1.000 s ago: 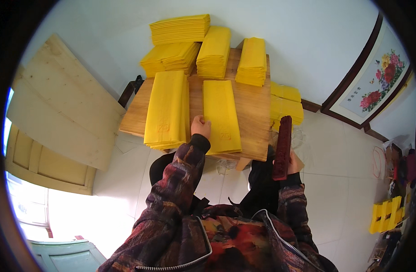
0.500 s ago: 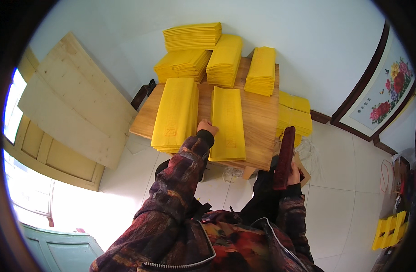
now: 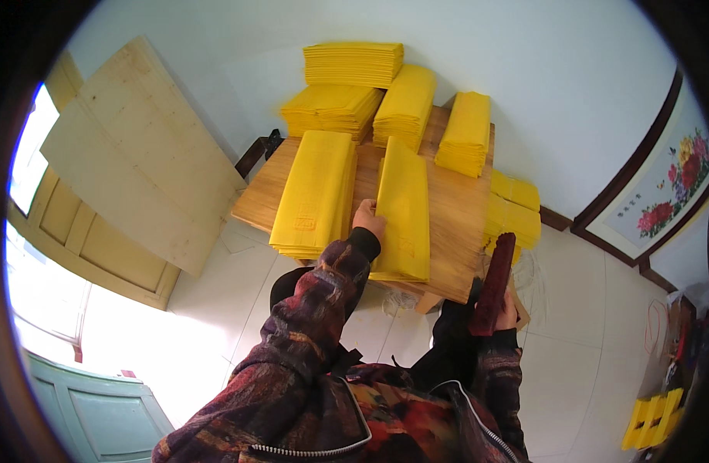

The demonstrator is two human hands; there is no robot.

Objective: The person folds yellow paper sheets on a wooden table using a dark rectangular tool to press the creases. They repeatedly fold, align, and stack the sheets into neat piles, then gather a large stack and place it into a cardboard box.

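My left hand [image 3: 370, 218] is closed at the left edge of a stack of folded yellow paper [image 3: 404, 224], pinching its upper layer. That layer is raised along the left side and tilts toward the right. Just left of this hand lies a second, taller yellow paper stack [image 3: 314, 185] with a faint reddish stamp mark near its front. To the right of the table, my right hand [image 3: 507, 312] grips a long, dark-red block [image 3: 493, 285], held on end. The block covers part of that hand's fingers.
More yellow paper stacks [image 3: 353, 63] stand at the back of the wooden table [image 3: 451, 224], against the wall. Further yellow bundles [image 3: 516, 216] lie beyond its right side. A plywood board [image 3: 138, 154] leans at left; a framed flower picture [image 3: 655, 177] stands at right.
My left hand has lifted the left edge of the upper yellow paper, which lay flat before. My right hand still holds the dark-red block. The whole view has shifted slightly.
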